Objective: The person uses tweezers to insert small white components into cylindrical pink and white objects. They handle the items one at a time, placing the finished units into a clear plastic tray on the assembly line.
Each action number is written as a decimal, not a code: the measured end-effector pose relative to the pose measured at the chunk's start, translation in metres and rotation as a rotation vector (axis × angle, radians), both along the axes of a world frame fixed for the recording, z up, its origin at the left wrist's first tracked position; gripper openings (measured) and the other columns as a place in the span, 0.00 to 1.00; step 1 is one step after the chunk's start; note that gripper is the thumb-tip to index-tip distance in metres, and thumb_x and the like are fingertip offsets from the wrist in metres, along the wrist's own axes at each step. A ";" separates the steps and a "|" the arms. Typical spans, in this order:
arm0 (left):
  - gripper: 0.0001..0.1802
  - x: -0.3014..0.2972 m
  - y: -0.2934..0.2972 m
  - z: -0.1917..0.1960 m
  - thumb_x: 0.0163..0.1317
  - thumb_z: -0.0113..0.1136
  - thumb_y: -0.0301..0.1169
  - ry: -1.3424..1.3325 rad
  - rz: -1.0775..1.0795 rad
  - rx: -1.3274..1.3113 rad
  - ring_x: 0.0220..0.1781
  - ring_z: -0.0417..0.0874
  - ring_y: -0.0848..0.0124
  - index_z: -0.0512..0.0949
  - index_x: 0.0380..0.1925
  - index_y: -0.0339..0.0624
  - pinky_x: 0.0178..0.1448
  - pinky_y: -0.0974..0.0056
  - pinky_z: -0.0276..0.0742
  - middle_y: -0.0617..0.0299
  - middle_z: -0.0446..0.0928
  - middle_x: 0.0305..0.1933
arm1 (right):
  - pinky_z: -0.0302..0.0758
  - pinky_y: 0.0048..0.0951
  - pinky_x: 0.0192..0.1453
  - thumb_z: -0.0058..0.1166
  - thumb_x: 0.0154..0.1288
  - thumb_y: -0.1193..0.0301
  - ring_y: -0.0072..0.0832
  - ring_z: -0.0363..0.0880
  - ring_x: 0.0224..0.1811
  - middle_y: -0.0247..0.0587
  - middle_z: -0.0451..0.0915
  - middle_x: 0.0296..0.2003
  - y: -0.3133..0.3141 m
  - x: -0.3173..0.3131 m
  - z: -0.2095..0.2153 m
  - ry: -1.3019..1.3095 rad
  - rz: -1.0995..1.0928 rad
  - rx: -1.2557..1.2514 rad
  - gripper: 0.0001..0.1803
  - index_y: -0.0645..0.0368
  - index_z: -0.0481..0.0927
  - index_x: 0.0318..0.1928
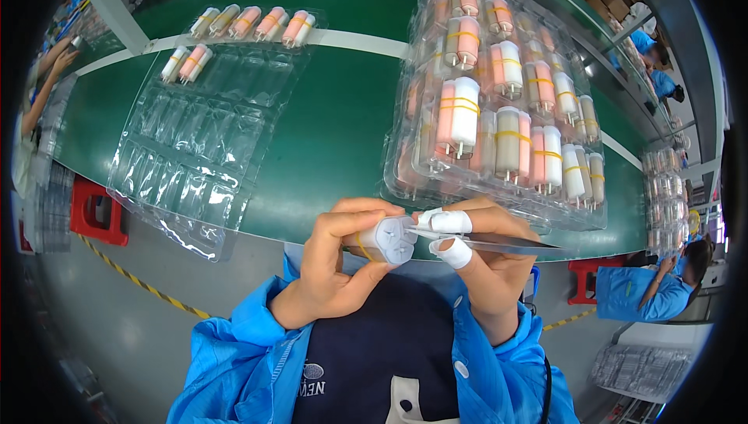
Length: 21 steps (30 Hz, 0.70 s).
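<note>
Both hands sit close together just below the near edge of the green table. My left hand is curled tight around a banded bundle of small white cylinders held by a yellow rubber band, its pin end turned toward me; thumb below, fingers wrapped over the top. My right hand is closed in a pinch on metal tweezers, with white tape on the fingertips of two fingers. The tweezer tips touch the face of the bundle, and the long body runs out to the right of that hand.

On the table, beyond the right hand, I see a stack of clear trays filled with upright pink and white bundles, each with a yellow band. Left of that stack lies a clear blister tray, mostly bare pockets, with a few bundles at its far end and a row of bundles just beyond it.

Blue sleeves cover my forearms. Right of the table, another person in blue bends by more tray stacks. At the left end of the table, someone else's arm shows. A red stool stands under the blister tray's near corner.
</note>
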<state>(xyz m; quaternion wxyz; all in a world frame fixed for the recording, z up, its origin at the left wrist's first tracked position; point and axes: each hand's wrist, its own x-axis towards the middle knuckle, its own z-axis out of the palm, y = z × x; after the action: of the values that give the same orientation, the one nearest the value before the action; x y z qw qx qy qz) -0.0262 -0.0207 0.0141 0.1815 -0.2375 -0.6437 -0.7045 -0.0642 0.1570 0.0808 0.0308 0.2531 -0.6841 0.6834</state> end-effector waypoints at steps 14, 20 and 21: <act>0.28 -0.003 0.000 -0.003 0.54 0.62 0.16 0.038 0.052 -0.024 0.54 0.80 0.55 0.63 0.55 0.34 0.50 0.61 0.81 0.38 0.71 0.56 | 0.78 0.23 0.30 0.62 0.56 0.82 0.26 0.82 0.30 0.49 0.83 0.34 -0.001 -0.004 -0.002 0.083 0.025 0.056 0.10 0.66 0.83 0.41; 0.28 -0.003 0.000 -0.003 0.53 0.61 0.15 0.039 0.062 -0.028 0.54 0.80 0.54 0.63 0.55 0.34 0.51 0.61 0.81 0.37 0.70 0.56 | 0.78 0.23 0.30 0.62 0.56 0.82 0.26 0.82 0.29 0.50 0.83 0.35 -0.005 -0.002 0.000 0.050 0.016 0.041 0.10 0.67 0.83 0.41; 0.28 -0.003 0.000 -0.003 0.53 0.61 0.15 0.043 0.061 -0.029 0.54 0.80 0.54 0.63 0.55 0.34 0.51 0.61 0.81 0.37 0.70 0.56 | 0.78 0.23 0.30 0.62 0.56 0.82 0.26 0.82 0.29 0.50 0.83 0.35 -0.005 -0.002 -0.001 0.054 0.016 0.034 0.10 0.67 0.83 0.41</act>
<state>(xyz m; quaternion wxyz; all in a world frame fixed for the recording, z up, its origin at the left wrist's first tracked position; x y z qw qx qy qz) -0.0290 -0.0212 0.0111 0.2132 -0.2353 -0.6567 -0.6841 -0.0665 0.1523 0.0794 0.0394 0.2775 -0.6926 0.6647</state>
